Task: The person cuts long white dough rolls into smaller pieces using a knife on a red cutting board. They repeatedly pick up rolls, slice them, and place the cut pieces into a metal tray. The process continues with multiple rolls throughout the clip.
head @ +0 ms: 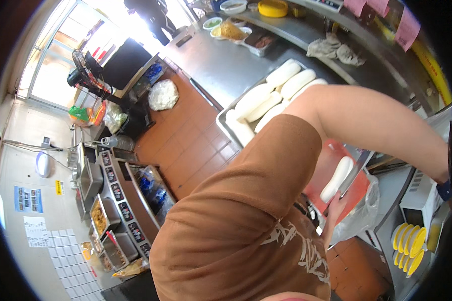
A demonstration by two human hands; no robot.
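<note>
My right hand [336,209] is at the near end of a knife [352,177], its fingers about the handle. The long blade lies alongside a white, dough-like log [337,178] on a red cutting board [318,175]. Whether the blade touches the log, I cannot tell. My left arm [373,120], in a brown sleeve, crosses above the board and runs off at the right rim; the left hand is out of view. Beyond the elbow, a metal tray [223,122] holds several thick white logs [254,99], partly hidden by the arm.
Clear plastic sheeting [369,203] hangs by the board. On the steel counter [226,67] are bowls, a food tray [261,45] and crumpled rags [333,49]. Yellow-rimmed dishes [414,240] stand at right. A fan [83,67] and food pans [101,214] line the left. A person [150,17] stands beyond.
</note>
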